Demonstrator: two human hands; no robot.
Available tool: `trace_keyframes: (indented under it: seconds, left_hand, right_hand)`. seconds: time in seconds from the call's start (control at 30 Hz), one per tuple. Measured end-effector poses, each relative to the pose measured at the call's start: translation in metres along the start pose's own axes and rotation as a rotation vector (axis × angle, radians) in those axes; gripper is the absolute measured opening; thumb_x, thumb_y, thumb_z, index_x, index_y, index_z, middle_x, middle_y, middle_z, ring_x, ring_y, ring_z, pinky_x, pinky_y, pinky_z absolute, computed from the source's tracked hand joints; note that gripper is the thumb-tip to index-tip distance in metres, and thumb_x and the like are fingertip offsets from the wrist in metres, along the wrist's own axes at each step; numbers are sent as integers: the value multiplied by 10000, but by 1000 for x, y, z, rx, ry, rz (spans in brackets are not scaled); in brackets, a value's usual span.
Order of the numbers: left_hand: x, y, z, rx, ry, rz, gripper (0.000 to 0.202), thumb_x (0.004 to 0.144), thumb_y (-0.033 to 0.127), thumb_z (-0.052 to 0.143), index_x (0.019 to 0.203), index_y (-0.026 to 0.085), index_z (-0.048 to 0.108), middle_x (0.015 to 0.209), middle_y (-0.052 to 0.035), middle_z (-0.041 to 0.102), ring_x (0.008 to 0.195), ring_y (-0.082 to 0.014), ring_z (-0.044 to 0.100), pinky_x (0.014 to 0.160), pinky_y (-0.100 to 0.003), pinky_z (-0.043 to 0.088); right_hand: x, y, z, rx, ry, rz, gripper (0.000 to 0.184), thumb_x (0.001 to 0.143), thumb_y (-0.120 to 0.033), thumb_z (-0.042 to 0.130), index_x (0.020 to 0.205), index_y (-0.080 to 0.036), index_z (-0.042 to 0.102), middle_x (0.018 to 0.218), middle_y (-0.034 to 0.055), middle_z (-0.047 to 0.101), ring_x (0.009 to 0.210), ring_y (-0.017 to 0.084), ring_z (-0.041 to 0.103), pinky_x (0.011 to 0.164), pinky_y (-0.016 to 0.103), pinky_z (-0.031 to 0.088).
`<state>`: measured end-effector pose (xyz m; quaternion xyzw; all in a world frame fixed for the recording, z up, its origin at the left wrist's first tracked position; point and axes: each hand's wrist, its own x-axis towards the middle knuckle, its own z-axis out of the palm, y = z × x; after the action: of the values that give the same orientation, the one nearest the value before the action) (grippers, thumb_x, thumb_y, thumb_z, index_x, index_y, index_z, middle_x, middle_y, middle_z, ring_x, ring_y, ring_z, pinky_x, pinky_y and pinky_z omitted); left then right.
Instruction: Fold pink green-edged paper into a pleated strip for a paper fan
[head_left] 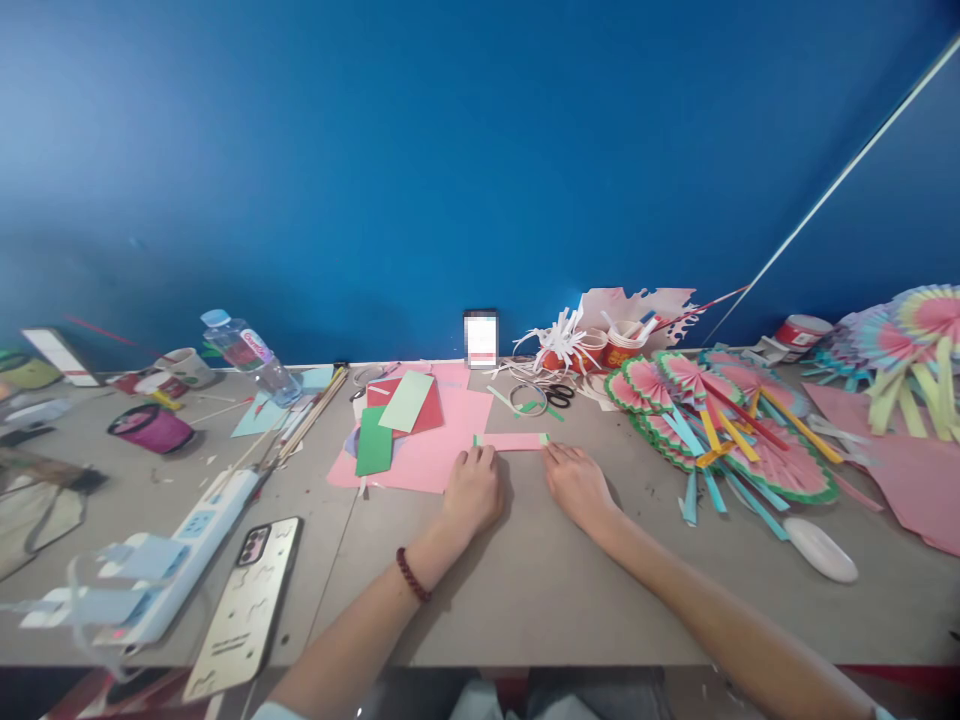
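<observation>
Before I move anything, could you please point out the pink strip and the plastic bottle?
Pink strip [513, 442]: head view, on its middle.
Plastic bottle [257, 357]: head view, on its body.

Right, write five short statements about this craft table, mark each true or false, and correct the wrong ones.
1. The left hand is at the left end of the pink paper strip, the right hand at its right end. True.
2. The beaded bracelet is on the right wrist. False: the beaded bracelet is on the left wrist.
3. The water bottle has a blue cap. True.
4. The black-handled scissors are in the right hand. False: the scissors lie on the table.
5. The smartphone beside the power strip lies screen up. False: its back faces up.
</observation>
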<state>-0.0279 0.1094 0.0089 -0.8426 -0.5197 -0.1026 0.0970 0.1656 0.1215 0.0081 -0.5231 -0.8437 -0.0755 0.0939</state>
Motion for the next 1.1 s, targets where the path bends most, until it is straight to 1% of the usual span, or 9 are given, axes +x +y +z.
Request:
trace_keyframes:
  seconds: [0.1,0.2,0.3,0.4,0.47,0.57,0.7,0.9,1.1]
  left_hand:
    - [-3,11,-2,-42,10,-43,436,827,274,495,1211,71,533,1057,-177,570,975,-335,527,793,-455,425]
    - [-4,18,-3,-16,6,-63,523,839,289,476,1314,71,469,1076,-175,564,1030,-343,507,836,-456,412]
    - [-3,19,-4,51,0,-71,519,842,280,476,1321,79,476,1085,-165,561,1028,-320,506,847,-441,418]
    - [-3,17,-6,63,3,-58,509,834,274,491,1312,100,497,1083,-144,566,1027,-304,509,867,-431,422]
    - [-3,16,-8,59,-2,-52,504,826,274,495,1302,111,512,1071,-134,578,1026,-301,510,908,-446,409]
    - [-3,16,-9,51,0,-66,514,821,284,489,1305,112,513,1104,-134,581,1064,-301,502,1005,-481,356]
    - [-5,18,-7,36,3,-95,534,817,280,484,1322,106,496,1180,-144,567,1155,-306,471,1078,-502,294]
    - [-7,22,-2,41,1,-129,564,815,279,478,1351,101,472,1275,-163,521,1173,-336,456,1062,-520,313]
    - [-7,25,-10,23,-46,-141,566,830,278,468,1367,100,455,1230,-177,536,1168,-353,455,998,-528,353]
  right_hand:
    - [-1,-3,-3,-3,2,7,338,798,-81,541,1118,-113,646,1131,173,694,1034,261,643,896,351,467]
    - [0,-6,-4,-24,15,10,349,806,-109,544,1145,-100,627,1092,172,698,1000,266,638,885,357,458]
    - [0,-9,-6,-52,30,7,416,822,-123,535,1235,-95,577,1053,155,690,973,269,626,859,370,451]
    - [0,-13,-6,-94,27,-5,398,845,-161,523,1233,-95,584,1010,151,677,955,280,608,832,383,441]
    - [-2,-15,-6,-111,49,-8,370,861,-178,503,1210,-100,598,1029,155,668,987,290,585,872,414,419]
    - [-4,-18,-2,-111,121,-9,350,879,-165,463,1200,-126,597,1168,158,635,1114,298,524,979,476,342]
    - [-5,-20,2,-108,101,-36,369,875,-138,456,1221,-91,577,1150,156,641,1082,274,536,955,429,356]
    - [-4,-25,-2,-138,32,-16,466,863,-157,493,1328,-117,498,1127,155,634,1048,281,541,892,422,382]
    - [-3,-25,-3,-131,-6,-26,469,854,-162,520,1322,-134,513,1114,162,621,1064,294,530,863,422,386]
